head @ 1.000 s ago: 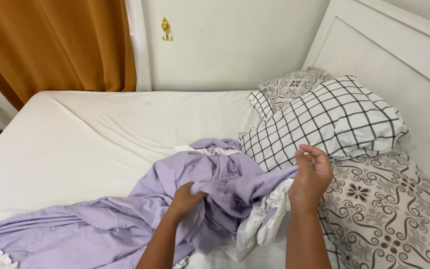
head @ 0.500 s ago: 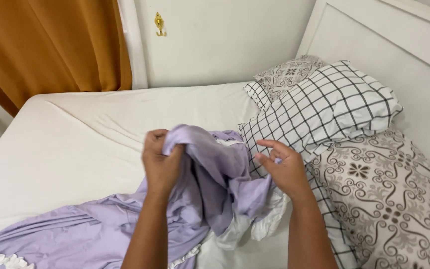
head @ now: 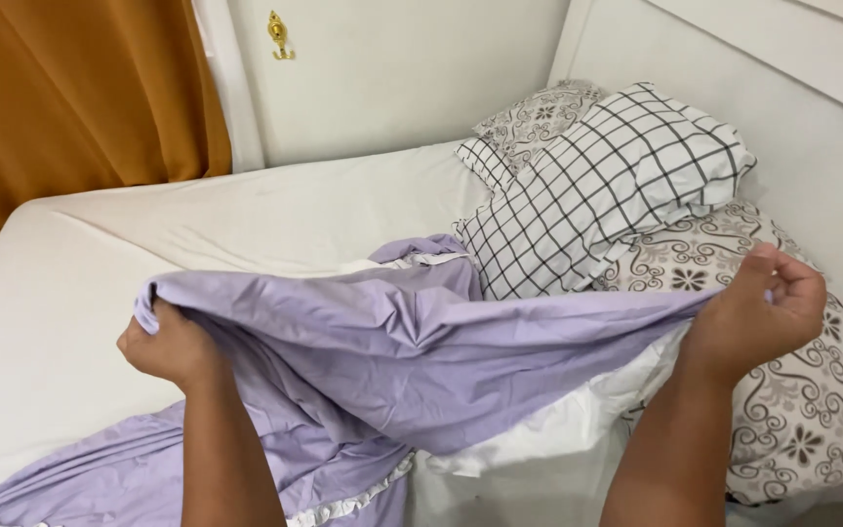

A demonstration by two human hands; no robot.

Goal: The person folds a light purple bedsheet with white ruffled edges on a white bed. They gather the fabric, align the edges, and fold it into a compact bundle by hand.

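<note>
White-sheeted bed (head: 246,224), pillows (head: 607,185) stacked at headboard: your L hand (head: 163,346) & R hand (head: 758,312) each clench an edge of the lilac sheet (head: 421,351), holding it taut above the mattress w/ rest trailing down-left.

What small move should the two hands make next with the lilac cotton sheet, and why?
Probably lift the edge higher. The left hand and right hand hold the lilac cotton sheet stretched between them, but the rest lies bunched on the white mattress.
</note>
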